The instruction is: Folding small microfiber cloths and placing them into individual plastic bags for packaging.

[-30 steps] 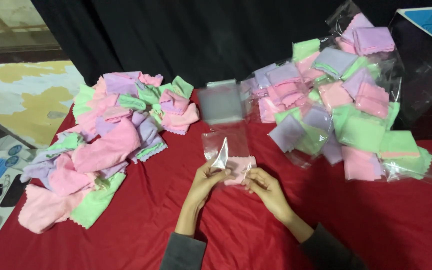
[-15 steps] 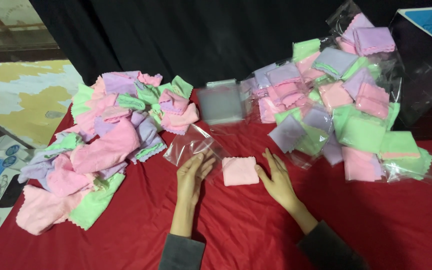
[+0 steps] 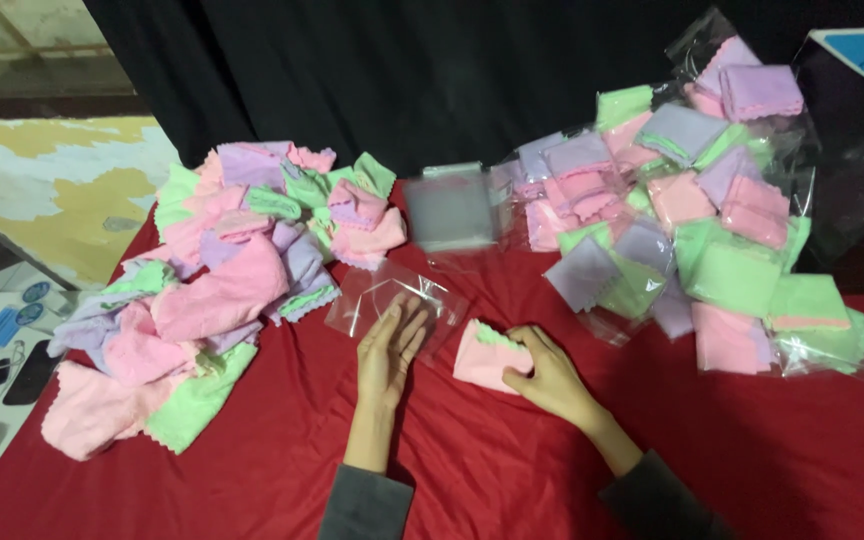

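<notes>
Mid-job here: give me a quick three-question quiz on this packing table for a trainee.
1. True or false: the left hand rests flat on a clear plastic bag.
2. What does the right hand grip? A) a folded pink cloth B) a purple cloth C) the stack of empty bags
3. Which side of the red tablecloth holds the bagged cloths, as seen from the head camera?

Key
1. True.
2. A: the folded pink cloth, green showing at its edge.
3. The right: the bagged cloths lie there; the loose cloth pile lies left.
</notes>
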